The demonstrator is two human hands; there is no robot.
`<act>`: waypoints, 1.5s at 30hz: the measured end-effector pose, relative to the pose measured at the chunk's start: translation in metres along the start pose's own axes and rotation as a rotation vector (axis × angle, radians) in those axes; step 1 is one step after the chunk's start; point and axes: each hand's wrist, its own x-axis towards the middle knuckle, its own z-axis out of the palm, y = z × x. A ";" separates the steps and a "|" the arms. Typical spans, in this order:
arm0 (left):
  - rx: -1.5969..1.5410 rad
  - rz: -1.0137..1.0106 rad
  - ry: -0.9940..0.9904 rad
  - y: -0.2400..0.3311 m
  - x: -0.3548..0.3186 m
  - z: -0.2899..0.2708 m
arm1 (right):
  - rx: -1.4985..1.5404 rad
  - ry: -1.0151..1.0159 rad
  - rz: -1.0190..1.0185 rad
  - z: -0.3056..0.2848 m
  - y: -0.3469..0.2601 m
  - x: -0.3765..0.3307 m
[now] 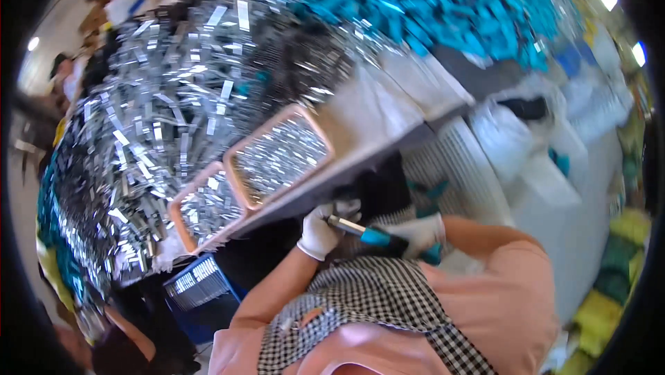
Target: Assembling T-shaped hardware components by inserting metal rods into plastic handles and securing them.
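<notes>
My left hand (321, 231), in a white glove, is closed at the silver end of a slim tool with a teal and black handle (376, 237). The white-gloved right hand (421, 234) is wrapped round the black end of the same tool. It is held in front of my checked apron, just off the table's near edge; its exact kind is too blurred to tell. Close by on the table stand two pinkish trays, a larger one (329, 141) and a smaller one (181, 226), both filled with small shiny metal pieces.
A big heap of silver metal strips (163, 118) covers the table's left part. Teal and black pieces (415, 1) are piled at the far side. Clear plastic bags (512, 136) lie at the right. A blue crate (201, 285) stands below the table at the left, near another person's arm (131, 330).
</notes>
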 end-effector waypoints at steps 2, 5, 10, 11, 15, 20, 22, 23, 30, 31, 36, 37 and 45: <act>0.552 0.136 -0.249 -0.008 -0.013 0.033 | 0.239 0.072 0.244 -0.007 -0.009 -0.031; 1.732 0.783 -0.342 0.016 -0.034 0.084 | 0.204 0.333 0.329 -0.006 0.056 -0.085; 2.196 1.393 -0.030 0.067 -0.036 0.105 | 0.257 1.251 0.864 0.025 0.155 -0.078; 2.276 1.390 0.119 0.077 -0.025 0.100 | 0.314 1.245 0.899 0.025 0.217 -0.084; 2.389 1.356 0.451 0.108 -0.020 0.084 | 0.015 0.851 1.146 -0.021 0.250 -0.059; 2.265 1.349 0.472 0.100 -0.005 0.091 | -0.237 0.917 0.999 -0.094 0.333 -0.067; 2.226 1.286 0.551 0.101 -0.004 0.079 | -0.238 0.998 0.974 -0.113 0.328 -0.049; 2.214 1.279 0.599 0.101 -0.014 0.081 | -0.404 0.917 1.147 -0.134 0.298 -0.031; 2.212 1.349 0.581 0.098 -0.017 0.093 | -0.673 0.698 1.292 -0.222 0.343 -0.036; 2.216 1.352 0.569 0.097 -0.015 0.094 | -0.716 0.694 1.279 -0.224 0.351 -0.032; 2.210 1.367 0.543 0.098 -0.012 0.085 | -0.950 0.856 1.339 -0.186 0.364 -0.031; 2.237 1.345 0.618 0.098 -0.024 0.082 | -0.877 0.675 1.420 -0.171 0.290 0.005; 1.957 1.470 0.457 0.104 -0.023 0.078 | -0.719 1.459 0.043 -0.084 0.184 0.000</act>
